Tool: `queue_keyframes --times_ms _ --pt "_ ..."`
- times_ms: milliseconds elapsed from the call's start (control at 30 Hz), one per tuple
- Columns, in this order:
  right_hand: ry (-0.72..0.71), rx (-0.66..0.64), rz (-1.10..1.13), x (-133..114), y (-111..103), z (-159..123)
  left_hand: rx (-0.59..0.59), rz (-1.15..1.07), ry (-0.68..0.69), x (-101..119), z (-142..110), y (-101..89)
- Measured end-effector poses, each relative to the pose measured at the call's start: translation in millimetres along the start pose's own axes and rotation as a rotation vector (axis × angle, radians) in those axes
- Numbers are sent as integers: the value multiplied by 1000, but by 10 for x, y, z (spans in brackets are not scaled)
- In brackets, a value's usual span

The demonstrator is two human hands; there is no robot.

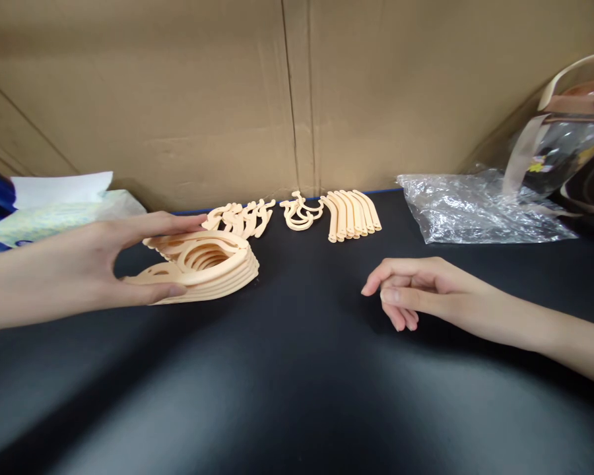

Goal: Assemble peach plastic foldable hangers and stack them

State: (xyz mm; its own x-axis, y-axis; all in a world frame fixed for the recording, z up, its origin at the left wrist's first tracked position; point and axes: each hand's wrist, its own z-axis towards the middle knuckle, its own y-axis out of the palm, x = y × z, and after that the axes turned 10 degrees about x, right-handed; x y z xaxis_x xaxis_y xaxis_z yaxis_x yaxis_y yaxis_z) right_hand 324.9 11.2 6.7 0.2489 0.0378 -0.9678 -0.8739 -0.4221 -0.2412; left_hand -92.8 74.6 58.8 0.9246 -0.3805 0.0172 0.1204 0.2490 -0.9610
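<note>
Left of the curved strips [355,215], the left hand [99,260] spans the looped stack [235,274]; whether it grips, I cannot tell. The empty right hand [423,284] hangs, loosely curled, nearer than the curved strips. Uneven thumb pressure could slide the stack's layers apart.

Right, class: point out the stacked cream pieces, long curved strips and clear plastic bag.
Stacked cream pieces [212,272], head view: top piece's front rim.
Long curved strips [350,214], head view: middle of the row.
Clear plastic bag [475,212], head view: its crinkled middle.

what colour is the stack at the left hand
The stack is pale peach-beige, best seen in the head view.
</note>
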Motion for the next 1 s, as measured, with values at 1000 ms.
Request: queue_keyframes --times_ms 1000 --pt "16 8 -76 -29 3 -12 -37 -83 75 213 -9 -46"
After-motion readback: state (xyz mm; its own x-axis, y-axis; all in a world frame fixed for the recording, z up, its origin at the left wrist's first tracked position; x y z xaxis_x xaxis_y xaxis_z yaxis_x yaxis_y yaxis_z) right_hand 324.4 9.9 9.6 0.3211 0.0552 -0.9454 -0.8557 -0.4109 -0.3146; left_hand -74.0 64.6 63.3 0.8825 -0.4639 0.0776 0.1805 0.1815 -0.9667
